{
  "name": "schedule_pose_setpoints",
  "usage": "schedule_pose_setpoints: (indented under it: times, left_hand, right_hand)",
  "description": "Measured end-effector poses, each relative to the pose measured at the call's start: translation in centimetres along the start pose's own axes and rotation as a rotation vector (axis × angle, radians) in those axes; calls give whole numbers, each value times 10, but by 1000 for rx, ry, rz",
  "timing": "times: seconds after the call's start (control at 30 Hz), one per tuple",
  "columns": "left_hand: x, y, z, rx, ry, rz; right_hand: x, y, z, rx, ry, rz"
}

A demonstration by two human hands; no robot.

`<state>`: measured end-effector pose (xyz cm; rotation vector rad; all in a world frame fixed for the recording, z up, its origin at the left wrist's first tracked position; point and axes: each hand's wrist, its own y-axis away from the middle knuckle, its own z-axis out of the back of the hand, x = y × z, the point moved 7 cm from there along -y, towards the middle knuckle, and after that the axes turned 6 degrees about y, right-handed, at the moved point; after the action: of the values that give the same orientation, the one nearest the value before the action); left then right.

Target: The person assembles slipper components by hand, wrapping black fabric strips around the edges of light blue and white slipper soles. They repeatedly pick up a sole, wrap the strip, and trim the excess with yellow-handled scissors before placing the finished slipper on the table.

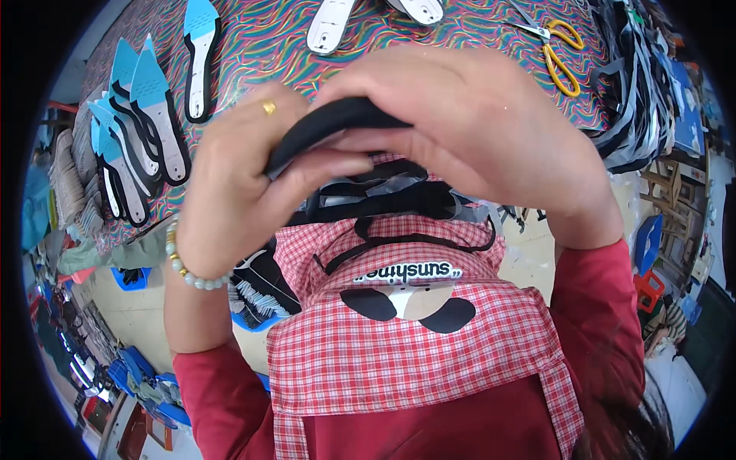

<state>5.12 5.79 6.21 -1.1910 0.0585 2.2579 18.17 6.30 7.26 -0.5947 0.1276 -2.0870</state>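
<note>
Table w/ multicolour swirl-pattern cover (268, 38) lies beyond the grip; yellow-handled scissors (558, 47) on it up-right of grip, two white insoles (331, 24) just above. Blue-and-white insoles (146, 123) stacked well left of grip, one more (199, 57) up-left. Red-white checked apron (414, 345) directly below grip; black strap bundle (636, 92) far right.
</note>
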Motion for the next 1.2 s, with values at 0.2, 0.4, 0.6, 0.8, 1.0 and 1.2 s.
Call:
schedule_pose_setpoints:
  times: [0.2,0.4,0.6,0.8,1.0,1.2]
  left_hand:
    - [6,27,-14,-265,585,279]
    - [16,18,-29,-622,651,190]
    - [27,6,-32,-558,694,162]
    - [37,14,-32,-594,951,226]
    - [47,10,-38,-379,1358,63]
    - [56,4,-33,-532,1106,287]
  right_hand:
    - [-27,25,9,-553,-754,-217]
    - [-15,31,-39,-637,-642,-282]
    - [-21,21,-44,-654,-661,-303]
    - [-13,30,-39,-622,-439,-230]
    - [-2,39,-42,-326,-190,-267]
    - [-3,31,-46,-333,-73,-305]
